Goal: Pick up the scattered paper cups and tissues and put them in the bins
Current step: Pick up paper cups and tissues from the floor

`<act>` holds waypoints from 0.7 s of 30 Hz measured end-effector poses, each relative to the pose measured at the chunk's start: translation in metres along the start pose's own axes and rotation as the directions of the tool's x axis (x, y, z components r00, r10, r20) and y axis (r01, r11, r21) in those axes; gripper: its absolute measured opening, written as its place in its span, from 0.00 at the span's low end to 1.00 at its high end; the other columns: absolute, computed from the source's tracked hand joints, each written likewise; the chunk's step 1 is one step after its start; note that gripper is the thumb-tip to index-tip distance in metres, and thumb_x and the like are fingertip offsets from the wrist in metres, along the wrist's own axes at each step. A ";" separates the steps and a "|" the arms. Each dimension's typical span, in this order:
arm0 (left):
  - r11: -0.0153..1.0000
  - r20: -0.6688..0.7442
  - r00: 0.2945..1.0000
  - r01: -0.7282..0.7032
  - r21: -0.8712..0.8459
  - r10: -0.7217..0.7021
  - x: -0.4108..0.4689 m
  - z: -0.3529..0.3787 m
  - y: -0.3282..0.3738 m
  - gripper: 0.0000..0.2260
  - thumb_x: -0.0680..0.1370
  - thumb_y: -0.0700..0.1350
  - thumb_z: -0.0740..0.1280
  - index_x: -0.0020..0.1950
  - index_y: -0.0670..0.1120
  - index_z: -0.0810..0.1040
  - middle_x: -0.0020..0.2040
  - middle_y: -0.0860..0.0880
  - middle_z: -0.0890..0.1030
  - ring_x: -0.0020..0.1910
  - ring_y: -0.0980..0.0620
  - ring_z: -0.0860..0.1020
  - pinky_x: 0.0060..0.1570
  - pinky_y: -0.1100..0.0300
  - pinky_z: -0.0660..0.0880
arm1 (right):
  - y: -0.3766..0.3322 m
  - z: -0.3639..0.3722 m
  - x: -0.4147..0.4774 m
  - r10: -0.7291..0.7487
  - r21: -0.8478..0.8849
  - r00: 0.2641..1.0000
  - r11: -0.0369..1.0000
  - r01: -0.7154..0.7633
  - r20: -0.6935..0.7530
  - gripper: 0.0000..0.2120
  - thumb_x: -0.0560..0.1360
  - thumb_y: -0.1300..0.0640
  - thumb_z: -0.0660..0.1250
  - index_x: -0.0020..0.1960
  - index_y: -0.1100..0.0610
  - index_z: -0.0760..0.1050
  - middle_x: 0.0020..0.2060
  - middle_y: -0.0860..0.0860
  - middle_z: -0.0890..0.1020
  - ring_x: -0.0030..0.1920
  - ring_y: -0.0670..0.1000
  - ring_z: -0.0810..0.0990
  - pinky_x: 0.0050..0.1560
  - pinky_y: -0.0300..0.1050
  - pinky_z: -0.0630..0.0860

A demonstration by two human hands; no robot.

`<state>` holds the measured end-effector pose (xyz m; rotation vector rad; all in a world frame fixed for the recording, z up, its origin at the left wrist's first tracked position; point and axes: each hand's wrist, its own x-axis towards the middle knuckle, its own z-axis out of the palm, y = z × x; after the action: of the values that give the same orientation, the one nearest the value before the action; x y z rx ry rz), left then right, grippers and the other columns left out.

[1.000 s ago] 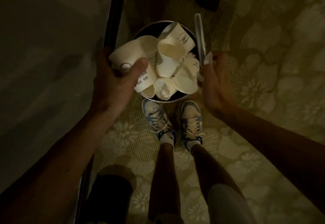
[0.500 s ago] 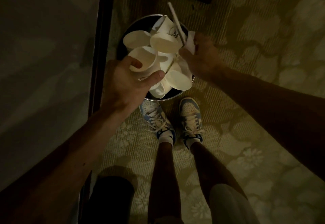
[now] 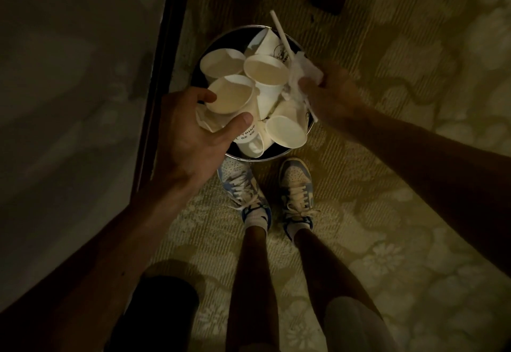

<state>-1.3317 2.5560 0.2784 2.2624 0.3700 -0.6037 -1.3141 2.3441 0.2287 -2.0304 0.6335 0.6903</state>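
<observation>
Bin [image 3: 272,157]: round, metal rim, dark inside, piled w/ white paper cups above rim level. Loose cups in pile: one at bin's far-left [image 3: 222,61], one at centre [image 3: 265,69], one at near-right [image 3: 286,132], mouths facing up toward cam; a printed cup [image 3: 249,138] at near edge, lying on its side.

L hand [image 3: 190,136] at bin's near-left edge, thumb + fingers curled round a paper cup [image 3: 231,94], mouth up; crumpled tissue [image 3: 206,120] tucked in the same grasp beneath the cup. Cup sits over the pile; contact w/ pile can't tell.

R hand [image 3: 331,94] at bin's right edge, fingers pinching a tissue wad [image 3: 307,68] plus a thin white stick [image 3: 282,33], which runs up past bin's far rim.

Two sneakers [image 3: 240,185] just near side of bin, on patterned carpet [image 3: 387,158]. Dark edge strip [image 3: 163,75] left of bin.
</observation>
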 end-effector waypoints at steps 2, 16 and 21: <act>1.000 -0.001 1.000 0.006 -0.007 -0.006 -0.001 -0.001 -0.001 0.24 0.68 0.55 0.78 0.59 0.48 0.77 0.61 0.50 0.72 0.61 0.53 0.73 0.54 0.64 0.71 | -0.001 0.002 0.002 0.018 0.020 0.996 1.000 -0.016 -0.092 0.21 0.80 0.54 0.65 0.68 0.59 0.63 0.56 0.49 0.75 0.47 0.47 0.79 0.34 0.33 0.77; 0.997 0.008 0.998 -0.065 -0.040 0.065 0.007 -0.005 -0.008 0.21 0.69 0.53 0.78 0.58 0.49 0.76 0.62 0.48 0.74 0.54 0.56 0.73 0.41 0.79 0.66 | -0.002 -0.006 -0.020 -0.240 -0.294 0.971 0.928 0.227 -0.007 0.21 0.79 0.46 0.60 0.66 0.57 0.74 0.56 0.56 0.82 0.50 0.50 0.81 0.49 0.44 0.77; 0.993 0.019 0.994 -0.111 0.039 0.110 0.000 -0.029 0.002 0.13 0.72 0.56 0.74 0.49 0.51 0.76 0.49 0.51 0.78 0.42 0.62 0.74 0.35 0.75 0.67 | -0.010 -0.024 -0.042 -0.319 -0.499 0.948 0.824 0.268 -0.018 0.30 0.74 0.37 0.57 0.67 0.54 0.72 0.51 0.52 0.81 0.49 0.58 0.80 0.41 0.44 0.68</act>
<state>-1.3218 2.5760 0.2973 2.2977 0.2247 -0.5771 -1.3317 2.3362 0.2737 -2.5800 0.1884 0.6052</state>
